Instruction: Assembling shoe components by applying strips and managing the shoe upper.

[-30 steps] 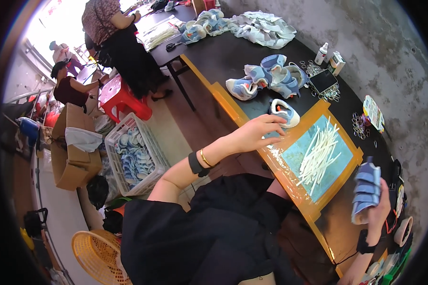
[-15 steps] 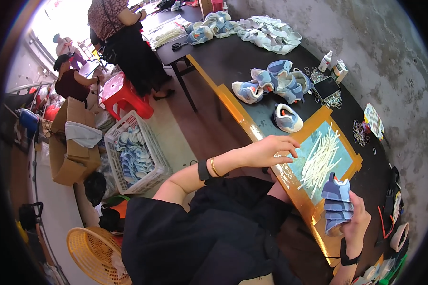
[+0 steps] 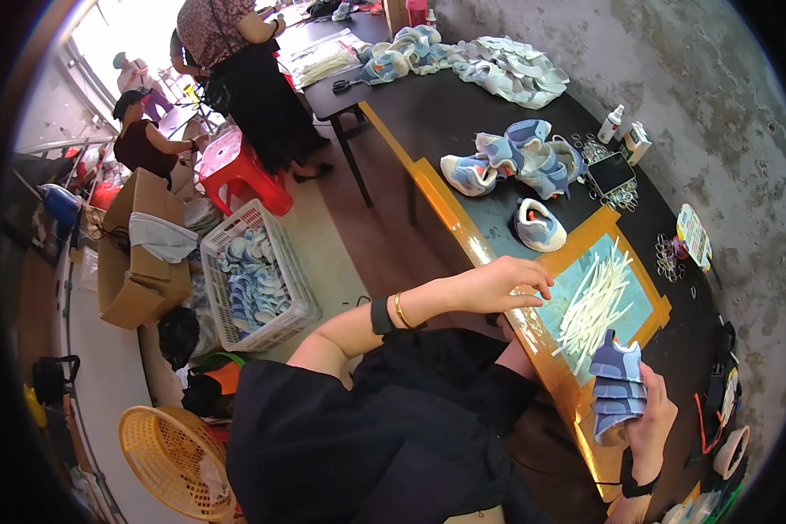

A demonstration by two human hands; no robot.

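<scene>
Left hand (image 3: 504,285) spreads loosely while right hand (image 3: 651,421) pinches layered blue fabric pieces (image 3: 618,386) near slender white strips (image 3: 592,307).

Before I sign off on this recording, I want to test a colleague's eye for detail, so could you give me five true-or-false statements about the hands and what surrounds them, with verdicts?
1. The right hand holds a stack of blue pieces. True.
2. The left hand grips the white strips. False: nothing shows in its grasp, and the strips lie in a loose pile.
3. The strips lie on a blue-green mat framed by orange-yellow tape. True.
4. The single shoe upper rests on top of the strips. False: it sits apart from them, on the dark table.
5. A red stool stands on the floor. True.
</scene>
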